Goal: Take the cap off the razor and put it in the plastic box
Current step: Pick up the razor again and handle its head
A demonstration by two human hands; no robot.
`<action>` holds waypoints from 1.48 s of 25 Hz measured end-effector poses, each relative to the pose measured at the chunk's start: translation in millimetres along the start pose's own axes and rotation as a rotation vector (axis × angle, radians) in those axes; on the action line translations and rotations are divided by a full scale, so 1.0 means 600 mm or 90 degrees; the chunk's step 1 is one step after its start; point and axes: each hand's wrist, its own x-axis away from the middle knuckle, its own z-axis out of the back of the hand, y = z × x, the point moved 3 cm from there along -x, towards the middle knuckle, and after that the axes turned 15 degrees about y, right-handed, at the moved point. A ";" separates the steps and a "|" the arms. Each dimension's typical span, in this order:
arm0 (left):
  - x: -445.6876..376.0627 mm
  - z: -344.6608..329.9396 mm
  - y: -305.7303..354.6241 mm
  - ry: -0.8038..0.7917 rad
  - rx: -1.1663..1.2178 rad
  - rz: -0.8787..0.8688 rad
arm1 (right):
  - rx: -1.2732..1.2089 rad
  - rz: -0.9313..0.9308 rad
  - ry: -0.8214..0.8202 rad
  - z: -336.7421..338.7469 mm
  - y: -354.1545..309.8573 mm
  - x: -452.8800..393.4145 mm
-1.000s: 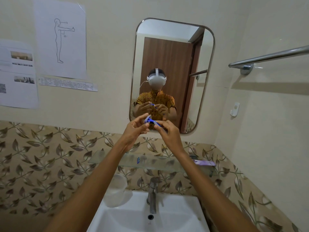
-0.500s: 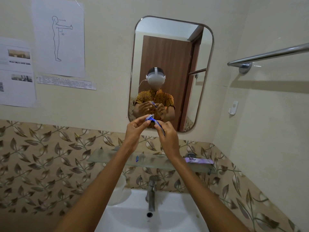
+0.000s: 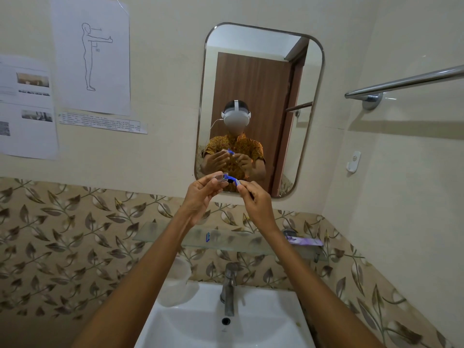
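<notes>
Pinching the clear cap (image 3: 220, 177) at frame centre, the left hand (image 3: 200, 197) meets the right hand (image 3: 256, 203), which grips the blue razor (image 3: 234, 181).

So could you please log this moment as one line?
left hand: holds clear cap | right hand: holds razor | cap: at razor head

Clear plastic cap (image 3: 219, 177): now pulled off the blue razor head (image 3: 232, 180), pinched in left hand (image 3: 200, 197).
Hands: drawn slightly apart; right hand (image 3: 254, 203) keeps the handle.
</notes>
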 end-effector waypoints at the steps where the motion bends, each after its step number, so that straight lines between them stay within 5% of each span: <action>1: 0.002 -0.001 -0.001 0.001 0.024 0.017 | -0.039 -0.030 -0.003 0.001 0.003 0.001; 8: 0.017 -0.001 -0.026 0.038 0.224 0.121 | -0.311 -0.313 -0.013 0.001 0.019 0.016; 20: 0.032 -0.015 -0.046 0.082 0.417 0.185 | -0.471 -0.455 -0.022 -0.009 0.034 0.051; 27: 0.035 -0.015 -0.052 0.080 0.441 0.198 | -0.429 -0.440 -0.025 -0.012 0.033 0.057; 37: 0.034 -0.014 -0.054 0.081 0.354 0.132 | -0.147 -0.288 0.043 -0.028 0.027 0.059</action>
